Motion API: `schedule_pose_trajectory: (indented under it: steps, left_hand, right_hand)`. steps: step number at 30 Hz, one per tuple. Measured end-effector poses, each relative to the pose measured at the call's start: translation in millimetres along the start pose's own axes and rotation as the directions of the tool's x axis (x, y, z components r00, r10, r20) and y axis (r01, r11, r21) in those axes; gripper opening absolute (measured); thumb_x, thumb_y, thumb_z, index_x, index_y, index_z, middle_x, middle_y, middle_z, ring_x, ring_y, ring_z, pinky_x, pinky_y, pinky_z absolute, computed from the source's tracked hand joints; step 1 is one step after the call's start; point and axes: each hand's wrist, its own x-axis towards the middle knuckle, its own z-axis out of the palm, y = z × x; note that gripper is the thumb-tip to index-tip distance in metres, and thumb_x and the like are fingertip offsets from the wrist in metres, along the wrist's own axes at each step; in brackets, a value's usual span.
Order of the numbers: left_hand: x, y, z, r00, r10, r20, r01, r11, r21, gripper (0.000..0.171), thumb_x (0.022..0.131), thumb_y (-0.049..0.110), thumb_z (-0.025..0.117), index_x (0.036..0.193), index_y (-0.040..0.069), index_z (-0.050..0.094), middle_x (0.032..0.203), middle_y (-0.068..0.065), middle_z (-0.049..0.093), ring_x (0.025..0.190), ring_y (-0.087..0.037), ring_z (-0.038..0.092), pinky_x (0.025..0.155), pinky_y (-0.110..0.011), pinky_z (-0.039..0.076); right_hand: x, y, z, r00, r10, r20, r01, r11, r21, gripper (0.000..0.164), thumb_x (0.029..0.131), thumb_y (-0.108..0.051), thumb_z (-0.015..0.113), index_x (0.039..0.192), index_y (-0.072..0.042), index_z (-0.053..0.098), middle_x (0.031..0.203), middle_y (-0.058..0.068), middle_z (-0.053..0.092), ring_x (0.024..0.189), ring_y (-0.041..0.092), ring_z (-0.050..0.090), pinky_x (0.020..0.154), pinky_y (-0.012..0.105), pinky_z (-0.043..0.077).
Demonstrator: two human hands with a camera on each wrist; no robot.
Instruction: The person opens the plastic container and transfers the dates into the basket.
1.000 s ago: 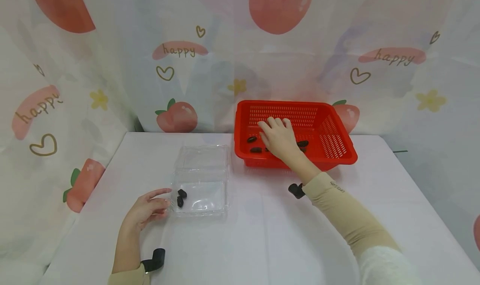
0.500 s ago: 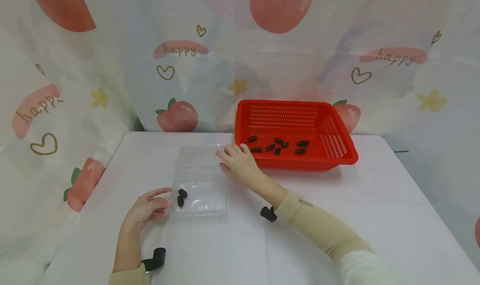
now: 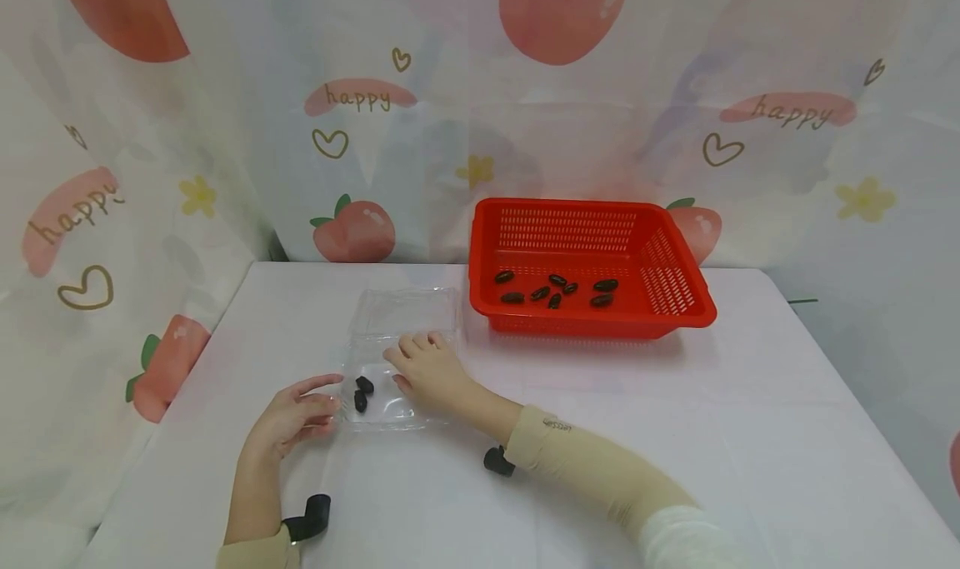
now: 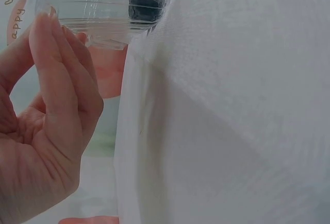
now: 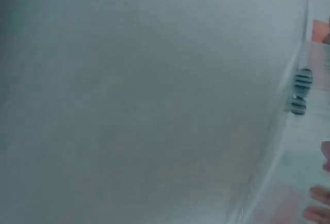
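Observation:
A clear plastic clamshell box (image 3: pixel 408 394) lies opened out on the table, with two small dark oval pieces (image 3: pixel 362 394) at the left of its near half. My left hand (image 3: pixel 296 415) pinches the box's left wall; in the left wrist view its fingertips meet at the rim, near a dark piece (image 4: pixel 146 5) behind the plastic. Over the right part of the near half hovers my right hand (image 3: pixel 435 377), fingers bent and pointing left. Whether anything is between its fingers is hidden. Its blurred fingers (image 5: pixel 319 195) show at the right wrist view's edge.
A red slotted basket (image 3: pixel 592 323) stands at the back right of the white table (image 3: pixel 675 436), holding several more dark oval pieces. Patterned cloth (image 3: pixel 600 136) hangs behind the table and at both sides.
My right hand has left the red basket and moved left and nearer, to above the box's near half. My left hand and the box have stayed in place.

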Motion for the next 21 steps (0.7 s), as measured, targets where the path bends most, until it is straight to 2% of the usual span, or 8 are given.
schedule_pose_trajectory:
  steps: [14, 21]
  left_hand:
    - [-1.4, 2.4, 1.3, 1.0, -0.008, 0.01, 0.008, 1.0, -0.003, 0.053, 0.085, 0.008, 0.063, 0.133, 0.0, 0.042, 0.08, 0.001, 0.059, 0.062, -0.011, 0.056, 0.059, -0.02, 0.052]
    - [-0.5, 1.2, 0.6, 1.0, -0.001, 0.015, 0.002, 1.0, -0.014, 0.053, 0.084, 0.007, 0.063, 0.133, -0.001, 0.042, 0.079, 0.002, 0.059, 0.062, -0.01, 0.056, 0.058, -0.02, 0.052]
  right_hand:
    - [17.1, -27.5, 14.9, 0.994, 0.022, 0.11, -0.017, 0.999, -0.048, 0.035, 0.09, -0.041, 0.052, 0.12, -0.023, 0.052, 0.11, -0.004, 0.052, 0.101, 0.014, 0.047, 0.086, 0.03, 0.034]
    - [22.8, -35.0, 13.3, 0.984, 0.044, 0.173, -0.035, 0.998, -0.054, 0.038, 0.09, -0.047, 0.048, 0.12, -0.024, 0.052, 0.113, -0.004, 0.052, 0.103, 0.013, 0.048, 0.087, 0.03, 0.034]
